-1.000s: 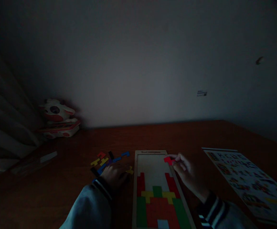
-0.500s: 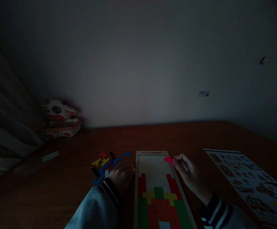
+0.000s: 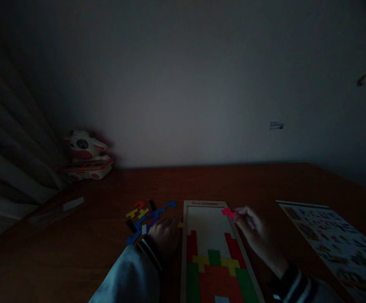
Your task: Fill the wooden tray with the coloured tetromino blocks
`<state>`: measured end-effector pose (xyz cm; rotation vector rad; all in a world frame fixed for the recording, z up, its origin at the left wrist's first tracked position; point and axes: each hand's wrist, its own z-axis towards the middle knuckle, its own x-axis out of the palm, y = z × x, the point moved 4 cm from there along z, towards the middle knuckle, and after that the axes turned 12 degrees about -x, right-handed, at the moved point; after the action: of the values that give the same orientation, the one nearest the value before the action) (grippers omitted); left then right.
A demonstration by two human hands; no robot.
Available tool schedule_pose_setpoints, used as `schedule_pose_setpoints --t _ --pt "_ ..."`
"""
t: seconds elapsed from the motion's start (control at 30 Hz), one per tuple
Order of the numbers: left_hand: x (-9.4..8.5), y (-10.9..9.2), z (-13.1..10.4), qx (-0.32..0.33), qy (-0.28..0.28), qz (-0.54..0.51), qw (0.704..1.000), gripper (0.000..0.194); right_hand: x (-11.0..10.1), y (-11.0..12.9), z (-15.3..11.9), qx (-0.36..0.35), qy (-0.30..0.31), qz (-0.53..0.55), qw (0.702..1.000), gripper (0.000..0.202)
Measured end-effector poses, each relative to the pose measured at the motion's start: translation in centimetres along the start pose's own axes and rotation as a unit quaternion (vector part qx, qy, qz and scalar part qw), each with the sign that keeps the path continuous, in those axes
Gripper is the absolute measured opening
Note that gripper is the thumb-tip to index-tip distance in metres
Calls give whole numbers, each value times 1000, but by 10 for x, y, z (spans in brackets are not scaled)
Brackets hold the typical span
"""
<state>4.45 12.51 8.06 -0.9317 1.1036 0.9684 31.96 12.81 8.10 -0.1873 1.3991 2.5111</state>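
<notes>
Between the thumb and fingers of my right hand is a pinkish-red puzzle piece, held over the upper right edge of a wooden puzzle board. Coloured pieces fill the board's lower part: dark red pieces at the sides, a green piece, yellow pieces and a large orange-red area. My left hand lies palm down on the table along the board's left edge, fingers loosely extended. A yellow piece shows between that hand and the board.
Loose blue, yellow, black and purple pieces are scattered left of the board, partly behind my left hand. A printed sheet lies at the right. A cow-shaped toy stands at the back left, near a pale strip and a curtain.
The whole view has shifted slightly, so everything appears a little farther right. My right hand still holds the pinkish-red piece at the board's edge; the left hand stays beside the board.
</notes>
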Motion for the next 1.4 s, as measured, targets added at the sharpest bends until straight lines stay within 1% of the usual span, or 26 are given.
schedule_pose_setpoints --t 0.07,0.1,0.2,0.27,0.37,0.43,0.57,0.67,0.83,1.0,1.13,1.2,1.27,1.33,1.4 --pt "1 -3 0 11 -18 -3 1000 34 0 -1 0 2 -2 0 1000 26" --pt "3 -3 0 20 -19 -4 1000 33 0 -2 -1 5 -1 4 1000 25" --pt "10 0 1 49 4 -3 999 37 -1 -6 -2 18 -1 32 999 23" --pt "12 5 2 42 13 9 999 39 -2 -8 -3 24 1 53 998 23" --pt "12 11 3 13 4 31 999 35 -4 -9 -2 39 8 70 997 25" --pt "13 13 4 15 -4 39 999 36 -4 -9 -2 53 4 76 996 28" --pt "13 12 3 48 -29 27 998 41 -2 -7 0 57 -7 84 995 28" --pt "11 9 2 70 -31 17 997 40 0 -6 2 60 -12 79 995 32" --pt "12 10 3 57 -40 -18 997 39 1 -7 3 61 -32 77 995 37" --pt "15 17 3 34 -67 -74 994 32 1 -6 2 72 -19 67 995 37" --pt "15 20 2 9 -80 -107 991 34 3 -3 2 74 -11 95 993 33" --pt "14 20 2 5 -86 -109 990 31 4 -3 3 71 -16 108 992 33" --pt "10 17 1 13 -105 -114 988 25 4 -3 3 67 -33 121 990 35" --pt "2 10 -1 33 -134 -134 981 22 3 -2 4 65 -48 128 988 39" --pt "-8 -1 -3 59 -149 -171 972 23 3 -1 4 67 -46 119 990 40"
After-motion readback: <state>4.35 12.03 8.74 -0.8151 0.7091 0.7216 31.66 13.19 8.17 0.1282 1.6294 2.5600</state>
